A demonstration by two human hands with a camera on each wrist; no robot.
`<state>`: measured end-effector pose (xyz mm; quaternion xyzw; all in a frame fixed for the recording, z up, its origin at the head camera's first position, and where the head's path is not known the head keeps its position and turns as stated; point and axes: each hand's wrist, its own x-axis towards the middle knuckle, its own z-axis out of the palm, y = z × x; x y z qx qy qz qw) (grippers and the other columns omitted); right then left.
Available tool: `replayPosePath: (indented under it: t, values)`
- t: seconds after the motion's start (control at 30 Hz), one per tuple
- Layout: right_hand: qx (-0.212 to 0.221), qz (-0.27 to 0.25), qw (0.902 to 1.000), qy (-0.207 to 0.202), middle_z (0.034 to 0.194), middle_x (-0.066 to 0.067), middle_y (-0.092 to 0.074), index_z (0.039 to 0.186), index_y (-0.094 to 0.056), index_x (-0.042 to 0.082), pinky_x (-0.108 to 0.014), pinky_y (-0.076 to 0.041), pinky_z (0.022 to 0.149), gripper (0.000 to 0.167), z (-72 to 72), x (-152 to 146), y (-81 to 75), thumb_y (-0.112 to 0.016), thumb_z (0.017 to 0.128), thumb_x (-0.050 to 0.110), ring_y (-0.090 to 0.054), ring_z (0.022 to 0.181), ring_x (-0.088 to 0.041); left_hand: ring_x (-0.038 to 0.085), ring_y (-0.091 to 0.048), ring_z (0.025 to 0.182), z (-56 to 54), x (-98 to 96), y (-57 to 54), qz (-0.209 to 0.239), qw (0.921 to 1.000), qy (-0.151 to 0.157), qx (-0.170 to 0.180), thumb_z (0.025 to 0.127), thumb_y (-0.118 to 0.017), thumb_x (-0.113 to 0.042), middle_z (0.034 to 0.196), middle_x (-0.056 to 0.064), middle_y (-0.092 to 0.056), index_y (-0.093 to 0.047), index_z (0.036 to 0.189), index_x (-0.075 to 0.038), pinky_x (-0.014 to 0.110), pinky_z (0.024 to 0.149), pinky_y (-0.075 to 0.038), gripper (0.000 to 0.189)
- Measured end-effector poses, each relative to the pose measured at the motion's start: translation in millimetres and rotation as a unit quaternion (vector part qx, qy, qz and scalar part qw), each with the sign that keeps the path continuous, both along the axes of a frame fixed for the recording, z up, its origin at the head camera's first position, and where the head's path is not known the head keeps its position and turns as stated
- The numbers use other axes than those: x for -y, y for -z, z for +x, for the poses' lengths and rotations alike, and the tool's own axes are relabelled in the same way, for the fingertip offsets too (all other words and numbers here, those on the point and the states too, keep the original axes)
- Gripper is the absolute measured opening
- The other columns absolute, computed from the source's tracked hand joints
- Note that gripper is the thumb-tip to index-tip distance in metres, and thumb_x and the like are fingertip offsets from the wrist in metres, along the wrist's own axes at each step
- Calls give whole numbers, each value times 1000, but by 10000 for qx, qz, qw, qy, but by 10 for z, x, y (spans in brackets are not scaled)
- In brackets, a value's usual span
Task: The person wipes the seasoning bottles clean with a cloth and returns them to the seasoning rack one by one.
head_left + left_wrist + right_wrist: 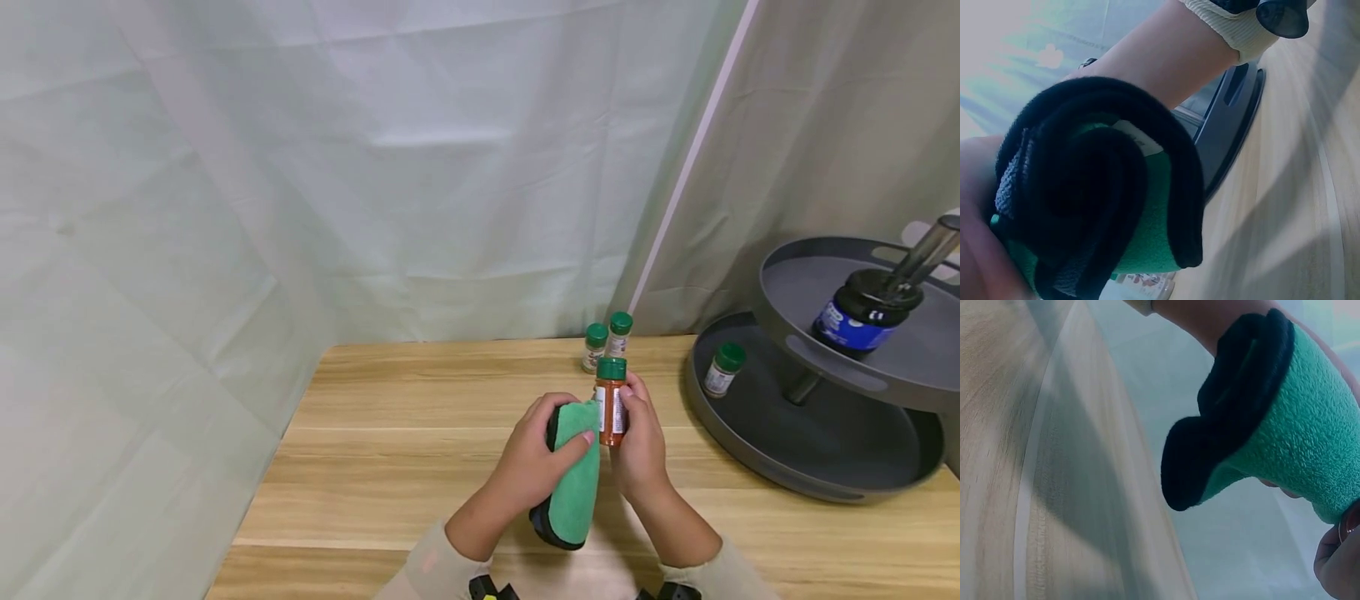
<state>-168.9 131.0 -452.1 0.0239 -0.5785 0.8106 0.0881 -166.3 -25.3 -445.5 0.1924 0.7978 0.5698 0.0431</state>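
Cloth, fuzzy green with black edging and rolled into a thick bundle (pixel 579 487), sits in the left hand (pixel 536 457) on my head feed, near the middle of the table's near side. That hand's fingers are clamped round it, the thumb lying across the green face. Just right of it, I see the right hand (pixel 642 446) with fingers and thumb closed on a clear bottle of orange-red contents with a green cap and white label (pixel 618 412). The bottle stands upright in the grip, at the cloth's far end; I can't be sure whether the two touch. My left wrist feed shows the bundle's coiled end.

Beyond the bottle, two small green-capped jars (pixel 594 353) stand side by side on the light wood-grain table (pixel 390 454), by the pale fabric curtain (pixel 465 200). To the right I have a dark grey round two-tier stand (pixel 795 482): one green-capped jar (pixel 720 381) on its lower tier, a black-lidded jar with a blue label (pixel 855 327) above.
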Motion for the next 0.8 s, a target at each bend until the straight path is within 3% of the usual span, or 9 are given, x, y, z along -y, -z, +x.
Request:
replayPosePath:
  t: [0.2, 0.33, 0.57, 0.8]
  values:
    - [-118, 186, 9994, -264, 111, 2, -56, 135, -49, 15, -22, -50, 73, 29, 10, 15, 8, -38, 110, 23, -56, 91, -9, 15, -60, 106, -17, -3, 23, 321, 9985, -435, 44, 95, -67, -39, 125, -5, -58, -54, 131, -28, 34, 86, -53, 40]
    - [-134, 307, 9989, -321, 111, 3, -59, 130, -52, 12, -21, -51, 68, 24, 19, 37, 15, -44, 107, 15, -58, 89, -9, 17, -61, 105, -38, 6, 29, 698, 9957, -609, 59, 96, -67, -36, 123, -1, -59, -54, 130, -28, 35, 85, -54, 37]
    - [-25, 610, 9955, -730, 116, 2, -58, 132, -47, 10, -27, -56, 78, 28, 40, 81, 31, -50, 104, 10, -61, 96, -11, 19, -61, 107, -82, 71, -7, 1060, 9916, -743, 22, 97, -68, -30, 125, 1, -61, -54, 131, -26, 36, 88, -54, 37]
    - [1, 879, 9910, -1005, 107, 1, -61, 141, -42, 10, -31, -58, 72, 35, 69, 86, 44, -47, 107, 21, -65, 88, -12, 19, -60, 108, -101, 88, -30, 1036, 9926, -621, 86, 98, -67, -32, 126, 3, -60, -53, 133, -24, 37, 89, -54, 39]
